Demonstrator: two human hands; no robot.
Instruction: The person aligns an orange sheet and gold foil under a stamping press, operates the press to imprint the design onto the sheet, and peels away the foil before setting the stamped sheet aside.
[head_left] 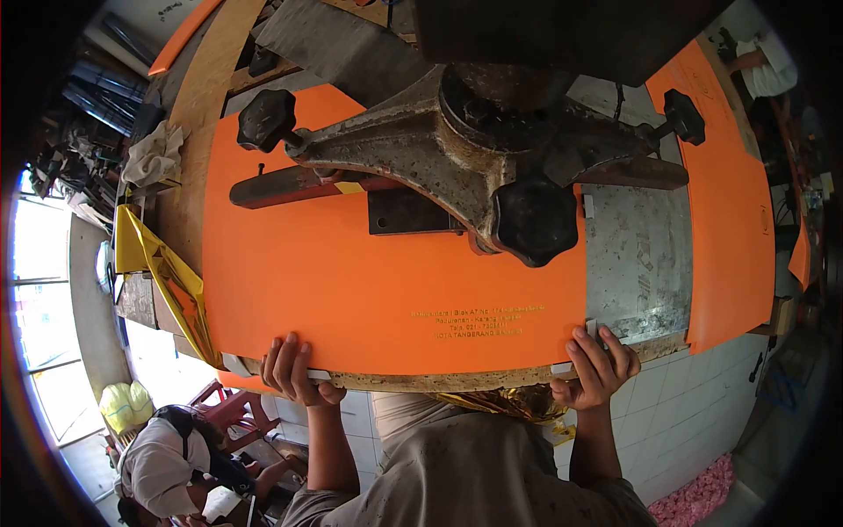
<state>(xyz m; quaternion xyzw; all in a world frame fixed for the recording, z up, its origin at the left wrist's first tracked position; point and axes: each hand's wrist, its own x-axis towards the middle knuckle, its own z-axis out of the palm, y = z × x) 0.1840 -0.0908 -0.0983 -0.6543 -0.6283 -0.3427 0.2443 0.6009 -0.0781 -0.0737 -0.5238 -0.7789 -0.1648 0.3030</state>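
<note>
An orange sheet [299, 281] with small gold lettering [483, 322] lies on the work board under a worn metal press head [413, 140] with black star knobs. My left hand [299, 371] closes over the sheet's near edge at its left, fingers on top and thumb at the front. At the near right corner, my right hand [599, 367] is closed in the same way, its index fingertip on the sheet and other fingers over the grey metal plate [637, 255]. Small pale tabs [562, 368] stand along the front edge.
More orange sheets [729, 228] lie at the right. Gold foil [162, 272] hangs at the left, with more crumpled foil [505, 402] below the board. A crumpled cloth [154, 154] lies farther left. Another person [176, 457] is at lower left; one more [764, 66] stands at upper right.
</note>
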